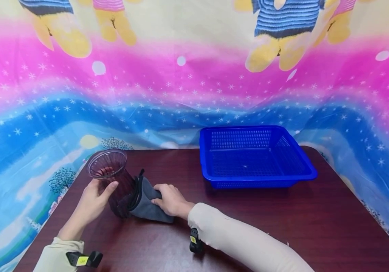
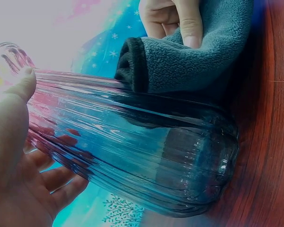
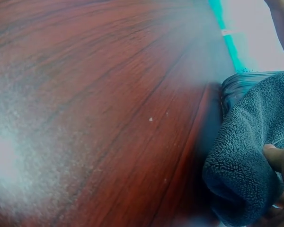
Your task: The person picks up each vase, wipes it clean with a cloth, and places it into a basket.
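Head view shows a person's left hand (image 1: 93, 198) around the upper part of a tall, ribbed, see-through purplish glass vase with a flared rim (image 1: 124, 187), at the left side of a dark reddish-brown wood-grain counter (image 1: 316, 211). The vase leans, its mouth tipped toward that hand; whether its base bears fully on the counter I cannot tell. The left grip is closed around the narrow neck, thumb on the near side and fingers behind, probably because that slimmer part is easier to hold and leaves the broad lower body free.

The right hand (image 1: 172, 200) has a narrow grip, pinching a fleecy grey-blue cloth with dark edging (image 1: 150, 211). The cloth lies against the vase's lower side, bunched and folded, perhaps to put soft fabric between fingers and glass. With the hands on opposite sides, the left seems to steady the vase against pressure from the cloth.

A blue rectangular plastic basket with perforated walls (image 1: 262, 177) sits apart, toward the back right, seemingly out of the way of both hands. Behind hangs a pink-and-blue snowflake-patterned fabric backdrop (image 1: 194, 83).
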